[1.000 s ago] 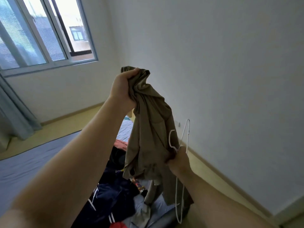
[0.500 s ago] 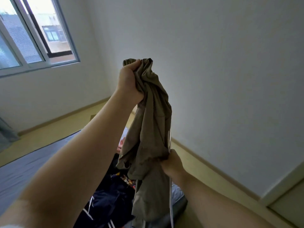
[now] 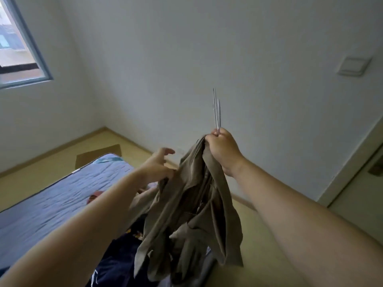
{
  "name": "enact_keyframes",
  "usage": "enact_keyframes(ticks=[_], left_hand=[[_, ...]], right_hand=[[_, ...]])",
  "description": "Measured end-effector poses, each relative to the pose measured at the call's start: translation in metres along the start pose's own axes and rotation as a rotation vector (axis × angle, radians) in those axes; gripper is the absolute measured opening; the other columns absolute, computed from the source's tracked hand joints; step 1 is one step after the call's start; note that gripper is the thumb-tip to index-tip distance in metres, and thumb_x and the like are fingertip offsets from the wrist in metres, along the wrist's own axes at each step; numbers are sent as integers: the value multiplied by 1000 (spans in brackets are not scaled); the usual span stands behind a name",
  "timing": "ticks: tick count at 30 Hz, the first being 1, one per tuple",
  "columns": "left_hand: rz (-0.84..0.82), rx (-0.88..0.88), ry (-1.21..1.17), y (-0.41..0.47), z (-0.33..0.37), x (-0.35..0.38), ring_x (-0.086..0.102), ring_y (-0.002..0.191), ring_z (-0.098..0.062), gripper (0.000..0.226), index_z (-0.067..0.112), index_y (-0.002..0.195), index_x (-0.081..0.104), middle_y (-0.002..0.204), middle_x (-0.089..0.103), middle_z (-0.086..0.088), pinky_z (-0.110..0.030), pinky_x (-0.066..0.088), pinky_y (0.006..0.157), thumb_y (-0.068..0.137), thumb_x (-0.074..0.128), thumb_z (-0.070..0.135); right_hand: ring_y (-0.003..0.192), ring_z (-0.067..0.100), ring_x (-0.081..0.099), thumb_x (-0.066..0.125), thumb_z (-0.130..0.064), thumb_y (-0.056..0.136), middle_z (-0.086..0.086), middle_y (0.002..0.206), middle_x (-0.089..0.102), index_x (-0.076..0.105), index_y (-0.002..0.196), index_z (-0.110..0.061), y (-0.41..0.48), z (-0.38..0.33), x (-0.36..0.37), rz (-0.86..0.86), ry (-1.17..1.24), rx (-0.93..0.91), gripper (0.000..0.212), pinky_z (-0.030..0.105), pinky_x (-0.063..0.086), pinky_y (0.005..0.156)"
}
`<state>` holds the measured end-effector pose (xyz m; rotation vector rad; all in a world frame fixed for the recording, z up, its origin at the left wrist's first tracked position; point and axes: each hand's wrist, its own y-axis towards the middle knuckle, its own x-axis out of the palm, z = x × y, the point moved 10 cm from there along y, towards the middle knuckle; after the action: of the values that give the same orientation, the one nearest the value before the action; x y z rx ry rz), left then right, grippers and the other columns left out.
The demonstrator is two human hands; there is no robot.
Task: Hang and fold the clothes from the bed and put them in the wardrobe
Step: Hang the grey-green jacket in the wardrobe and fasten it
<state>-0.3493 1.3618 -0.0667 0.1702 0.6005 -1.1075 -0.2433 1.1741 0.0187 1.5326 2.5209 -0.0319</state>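
Khaki cloth garment (image 3: 192, 214), bunched with a thin white wire hanger (image 3: 216, 112) in the clenched right hand (image 3: 222, 151), hangs long-axis down above the blue-sheeted bed (image 3: 62, 193), hanger pointing up, while the left hand (image 3: 156, 164), earlier gripping its top, now spreads loose-fingered beside it.

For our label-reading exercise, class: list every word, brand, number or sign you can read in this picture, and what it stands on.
No text here can be read.
Navy garment: white markings, too blurred to tell if they are letters.
Wall switch plate: blank.
Khaki garment and hanger: no label visible.
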Motion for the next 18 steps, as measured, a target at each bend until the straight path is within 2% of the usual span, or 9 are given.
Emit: enact_keyframes(ticks=[2, 4, 6, 8, 10, 12, 14, 18], left_hand=[[-203, 121, -6, -6, 13, 46, 40, 135, -17, 92, 30, 144, 38, 143, 42, -1, -38, 49, 99, 66, 77, -3], [-315, 212, -28, -15, 23, 85, 49, 129, -16, 95, 31, 144, 34, 138, 49, 1, -36, 51, 97, 68, 84, 5], [-251, 284, -80, -13, 29, 108, 62, 115, -17, 80, 30, 135, 45, 124, 62, 3, -35, 55, 90, 67, 86, 21], [-55, 286, -157, -6, 32, 106, 69, 98, -19, 47, 26, 119, 58, 105, 70, 4, -26, 57, 73, 78, 76, 12], [80, 250, -213, 1, 37, 98, 69, 84, -18, 33, 23, 104, 65, 94, 71, 4, -21, 54, 62, 85, 63, -4], [39, 208, -280, 7, 46, 100, 67, 79, -19, 36, 22, 95, 69, 86, 72, 0, -23, 55, 59, 87, 58, -11], [-92, 187, -292, 6, 72, 108, 66, 76, -18, 33, 19, 90, 71, 82, 72, -2, -21, 54, 61, 89, 57, -11], [-281, 195, -236, -2, 150, 118, 70, 75, -22, 15, 10, 87, 76, 83, 75, -10, -29, 57, 69, 94, 63, 12]], right_hand=[[73, 20, 45, 51, -11, 91, 2, 76, 44, 39, 75, -21, 1, -3, -5, 6, -6, 14, 23, 33, 38, 69], [74, 21, 45, 52, -10, 90, 5, 78, 44, 39, 76, -21, 0, -5, -13, 15, -26, 26, 22, 34, 38, 70], [72, 19, 42, 53, -9, 89, 4, 76, 42, 37, 76, -22, -2, -7, -24, 24, -42, 23, 25, 33, 37, 67], [71, 19, 42, 53, -9, 88, 2, 74, 42, 36, 75, -23, -3, -7, -35, 22, -86, 30, 26, 33, 36, 65], [70, 19, 42, 53, -8, 86, 1, 73, 43, 36, 75, -23, -4, -3, -58, 40, -159, 43, 26, 33, 36, 64], [68, 19, 43, 55, -8, 84, 2, 73, 45, 36, 76, -23, -6, 0, -89, 76, -256, 57, 26, 31, 37, 62], [68, 20, 45, 59, -10, 82, 2, 74, 46, 37, 75, -23, -10, 5, -122, 108, -336, 70, 25, 31, 37, 61], [72, 17, 46, 67, -20, 82, -2, 79, 47, 42, 78, -20, -21, 18, -179, 173, -424, 98, 25, 32, 37, 65]])
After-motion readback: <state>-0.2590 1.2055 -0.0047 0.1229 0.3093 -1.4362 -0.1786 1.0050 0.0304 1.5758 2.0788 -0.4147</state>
